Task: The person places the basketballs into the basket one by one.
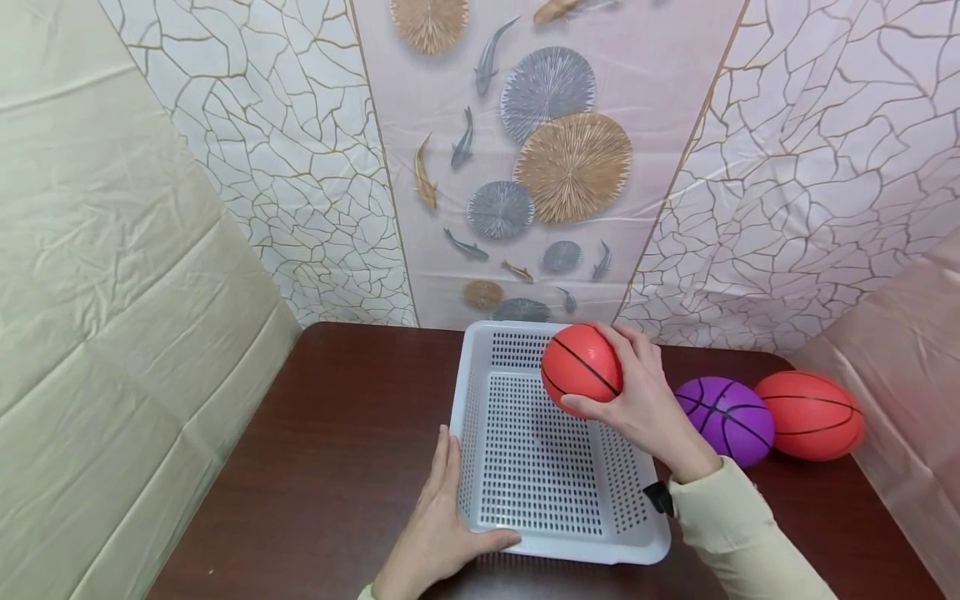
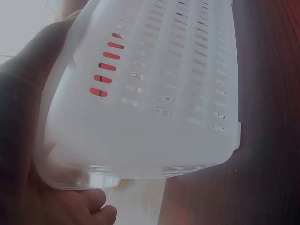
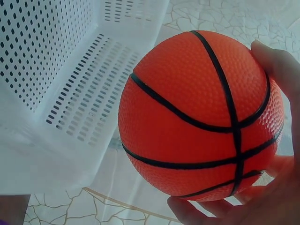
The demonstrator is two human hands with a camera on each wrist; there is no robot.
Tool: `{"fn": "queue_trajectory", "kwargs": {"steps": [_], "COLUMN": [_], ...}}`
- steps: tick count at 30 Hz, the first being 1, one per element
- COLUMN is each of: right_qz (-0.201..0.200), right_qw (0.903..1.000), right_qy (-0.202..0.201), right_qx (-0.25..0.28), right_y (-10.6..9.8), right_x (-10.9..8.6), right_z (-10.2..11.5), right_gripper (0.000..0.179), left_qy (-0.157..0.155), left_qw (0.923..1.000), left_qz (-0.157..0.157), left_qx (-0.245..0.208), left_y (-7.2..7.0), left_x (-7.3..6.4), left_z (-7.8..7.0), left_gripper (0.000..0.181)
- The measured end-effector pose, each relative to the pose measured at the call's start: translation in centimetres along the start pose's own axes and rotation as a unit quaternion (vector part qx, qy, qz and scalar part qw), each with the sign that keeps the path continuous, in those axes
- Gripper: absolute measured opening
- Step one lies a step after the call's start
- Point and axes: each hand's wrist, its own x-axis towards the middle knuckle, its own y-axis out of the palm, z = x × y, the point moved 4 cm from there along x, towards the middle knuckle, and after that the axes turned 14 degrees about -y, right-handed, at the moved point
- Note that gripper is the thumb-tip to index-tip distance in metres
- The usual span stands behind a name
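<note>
My right hand [image 1: 641, 400] grips a small red toy basketball [image 1: 577, 367] with black lines, fingers and thumb spread around it. The ball is held over the far right part of a white perforated plastic basket [image 1: 468, 358]. In the right wrist view, the ball [image 3: 192, 112] fills the middle, with fingertips at its right and lower edges. My left hand [image 1: 442, 517] rests against the basket's near left corner, its fingers fairly straight along the outer side and the thumb on the front rim. Red shows through the slots of the basket [image 2: 140, 136] in the left wrist view.
Right of the basket, a purple ball [image 1: 726, 421] and another red ball [image 1: 810, 415] lie side by side on the dark brown table [image 1: 337, 433]. Patterned cloth [image 1: 300, 167] hangs behind the table, and plain cloth panels [image 1: 127, 292] flank it.
</note>
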Motion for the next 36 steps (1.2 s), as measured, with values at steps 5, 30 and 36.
{"fn": "queue_trajectory", "kwargs": {"steps": [5, 30, 36], "right_qz": [0.009, 0.05, 0.054], "right_qw": [1.0, 0.9987, 0.9986], "right_qy": [-0.001, -0.003, -0.003], "right_qx": [0.0, 0.007, 0.003], "right_y": [0.5, 2.7, 3.1], "right_x": [0.4, 1.7, 1.9], "right_z": [0.0, -0.9, -1.2], "right_gripper": [0.1, 0.099, 0.099], "left_qy": [-0.005, 0.005, -0.002], "left_qw": [1.0, 1.0, 1.0], "left_qz": [0.003, 0.0, 0.002], "left_qx": [0.004, 0.0, 0.0], "left_y": [0.0, 0.0, -0.1], "left_x": [0.1, 0.2, 0.2], "left_z": [0.0, 0.0, 0.1], "left_gripper": [0.139, 0.139, 0.139]}}
